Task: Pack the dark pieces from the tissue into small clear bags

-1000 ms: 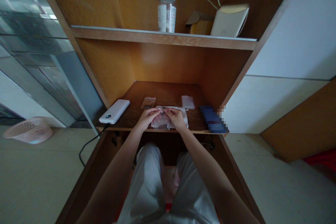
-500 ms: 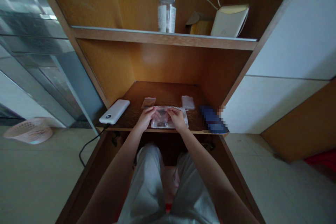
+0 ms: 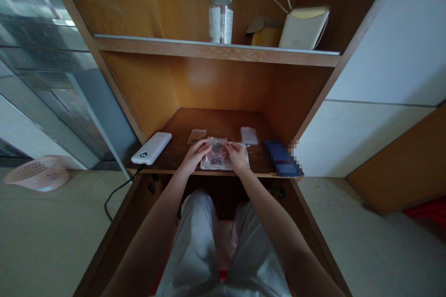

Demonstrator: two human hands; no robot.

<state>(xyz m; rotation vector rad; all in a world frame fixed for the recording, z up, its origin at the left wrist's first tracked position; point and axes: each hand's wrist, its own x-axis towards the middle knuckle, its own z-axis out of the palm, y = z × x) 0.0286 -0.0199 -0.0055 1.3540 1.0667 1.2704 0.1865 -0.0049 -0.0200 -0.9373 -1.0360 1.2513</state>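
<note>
The left hand [image 3: 197,157] and right hand [image 3: 237,157] are clamping a clear plastic bag [image 3: 218,160], a white power bank [image 3: 151,148] lying at nine o'clock.

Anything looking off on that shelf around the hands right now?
The blurred blue item seems to overhang the front right edge of the wooden shelf; it is too pixelated to identify. Nothing looks spilled around the plastic bag between the left hand and right hand.
</note>
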